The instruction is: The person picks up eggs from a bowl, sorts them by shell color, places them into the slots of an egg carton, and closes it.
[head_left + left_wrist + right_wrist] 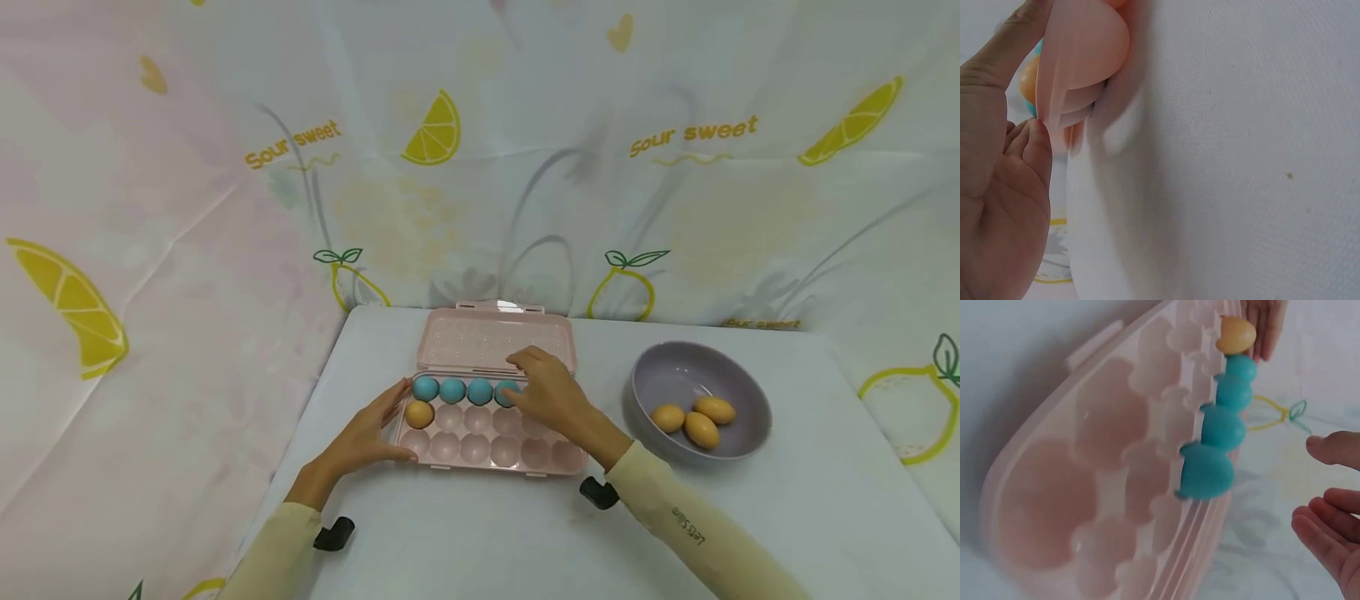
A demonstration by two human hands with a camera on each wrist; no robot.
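Observation:
A pink egg box [474, 451] lies with its lid [495, 337] folded back. Several blue eggs [452, 390] fill part of its back row, and one orange egg [419, 414] sits in the left cup of the middle row. My left hand [367, 433] rests against the box's left end, thumb by the front corner and fingers by the back; the left wrist view shows them touching the rim [1044, 81]. Above the back row hovers my right hand [551, 392], thumb and fingers apart and nothing between them, close to the rightmost blue egg [1207, 472].
To the right of the box stands a grey-purple bowl [652, 375] holding three orange eggs [702, 430]. A white table [465, 533] lies underneath. Behind it and at the left hangs a lemon-print cloth [480, 208].

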